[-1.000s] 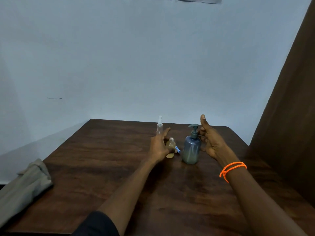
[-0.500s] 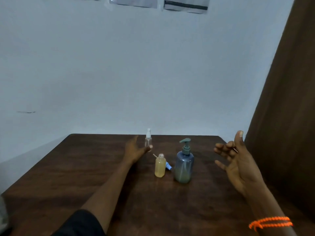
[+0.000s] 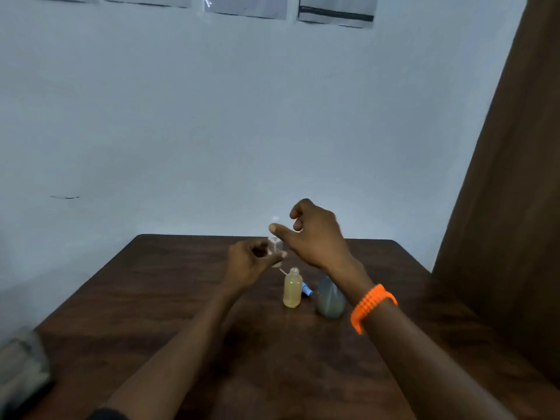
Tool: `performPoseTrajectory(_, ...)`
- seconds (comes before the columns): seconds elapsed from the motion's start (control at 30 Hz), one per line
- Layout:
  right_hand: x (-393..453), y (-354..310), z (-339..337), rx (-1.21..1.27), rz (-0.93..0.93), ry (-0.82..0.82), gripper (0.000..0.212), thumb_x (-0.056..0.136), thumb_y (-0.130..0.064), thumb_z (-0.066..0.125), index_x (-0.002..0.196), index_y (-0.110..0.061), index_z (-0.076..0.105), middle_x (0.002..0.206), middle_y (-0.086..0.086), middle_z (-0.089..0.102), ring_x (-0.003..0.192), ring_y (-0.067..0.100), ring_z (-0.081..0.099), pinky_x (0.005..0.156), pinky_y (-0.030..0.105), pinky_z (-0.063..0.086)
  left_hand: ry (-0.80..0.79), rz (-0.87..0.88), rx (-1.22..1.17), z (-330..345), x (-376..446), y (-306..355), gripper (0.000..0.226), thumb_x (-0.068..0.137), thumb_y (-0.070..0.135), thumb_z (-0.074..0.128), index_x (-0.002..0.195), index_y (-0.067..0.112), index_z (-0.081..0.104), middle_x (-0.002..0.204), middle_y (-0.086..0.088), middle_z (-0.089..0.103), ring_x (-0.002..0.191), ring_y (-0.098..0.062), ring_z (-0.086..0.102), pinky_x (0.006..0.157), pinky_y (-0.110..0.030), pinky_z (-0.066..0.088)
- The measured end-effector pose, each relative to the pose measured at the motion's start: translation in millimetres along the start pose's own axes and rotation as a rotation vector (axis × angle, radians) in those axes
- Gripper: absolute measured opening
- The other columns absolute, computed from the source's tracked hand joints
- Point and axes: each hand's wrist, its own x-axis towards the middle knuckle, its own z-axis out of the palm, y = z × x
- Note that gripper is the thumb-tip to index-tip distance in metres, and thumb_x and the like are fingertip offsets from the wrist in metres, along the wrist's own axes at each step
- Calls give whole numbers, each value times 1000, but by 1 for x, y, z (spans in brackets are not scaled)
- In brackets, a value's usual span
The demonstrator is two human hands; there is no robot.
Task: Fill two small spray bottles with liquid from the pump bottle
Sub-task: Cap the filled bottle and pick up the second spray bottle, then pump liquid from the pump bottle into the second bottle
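- The clear spray bottle is light and narrow; a clumsy pinch could tip it toward the uncapped yellow bottle nearby and spill it.
- The left hand curls loosely beside the clear bottle; whether it grips it, I cannot tell.
- The right hand hovers above, fingers bent and empty, its forearm hiding the pump bottle top.

A plain bare room: one dark wooden table against a blank pale wall.
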Motion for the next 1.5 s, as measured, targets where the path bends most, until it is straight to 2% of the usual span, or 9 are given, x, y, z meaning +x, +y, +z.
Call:
performPoseTrajectory(0.2, 30, -2, 38, -72, -3, -208, 34, 79, -30, 93, 73, -12, 65, 82, 5, 70, 89, 30, 73, 80, 44, 59, 21, -23, 45, -23, -28, 26, 32, 67, 25, 97, 61, 32, 66, 52, 17, 63, 50, 6, 56, 53, -12, 39)
performPoseTrajectory(0.33, 18, 0, 24, -23, -12, -300, 24, 73, -8, 94, 90, -7, 78, 84, 3, 72, 90, 28, 74, 86, 50, 62, -104, -64, 50, -32, -43, 26, 22, 71, 29, 95, 66, 22, 74, 57, 10, 68, 53, 2, 55, 53, -19, 41)
performPoseTrajectory(0.63, -13, 39, -56, 200, 67, -91, 29, 71, -12, 98, 79, -11, 70, 77, 3, 74, 67, 12, 70, 67, 29, 59, -26, -105, 54, -24, -62, 26, 18, 72, 14, 86, 80, 28, 78, 75, 11, 77, 67, 1, 69, 63, -23, 55)
performPoseTrajectory(0.97, -96, 140, 10, 8, 216, -313, 38, 66, -16, 101, 62, -22, 64, 59, -9, 66, 50, -4, 53, 55, 15, 42, 1, -42, 13, 23, -59, 39, 16, 73, 21, 84, 86, 24, 76, 75, 6, 73, 61, -2, 61, 58, -23, 49)
performPoseTrajectory(1.07, -97, 143, 10, 19, 186, -351, 34, 70, -20, 100, 64, -23, 67, 59, -10, 66, 51, -5, 55, 55, 12, 41, -108, -19, 11, 27, -57, 49, 43, 73, 21, 83, 113, 32, 72, 84, 8, 72, 64, 2, 60, 63, -20, 52)
performPoseTrajectory(1.17, -84, 137, -10, 110, 162, -88, 35, 79, -30, 94, 60, -16, 68, 57, -8, 65, 52, -2, 54, 56, 15, 42, -221, 34, 61, 29, -54, 57, 66, 75, 27, 79, 137, 40, 60, 85, 14, 68, 64, 3, 59, 64, -16, 51)
performPoseTrajectory(1.3, -37, 112, -50, 259, 213, 338, 50, 99, -37, 74, 67, 0, 62, 61, 3, 64, 61, 7, 56, 64, 27, 42, -198, 99, 116, 40, -47, 62, 35, 76, 32, 74, 111, 35, 72, 80, 16, 70, 64, 2, 60, 64, -25, 52)
performPoseTrajectory(1.4, 3, 97, -56, 284, 307, 293, 50, 103, -44, 63, 72, -5, 68, 73, -1, 76, 75, 17, 72, 78, 33, 52, -201, 116, 158, 48, -40, 68, 53, 77, 37, 80, 128, 36, 70, 80, 14, 72, 67, 1, 62, 66, -27, 54)
performPoseTrajectory(1.5, 27, 88, -46, 319, 364, 157, 44, 105, -40, 59, 74, -12, 69, 80, 5, 77, 65, 14, 66, 63, 28, 51, -193, 134, 152, 53, -37, 71, 56, 74, 26, 86, 127, 35, 71, 81, 11, 74, 70, 1, 65, 69, -29, 56)
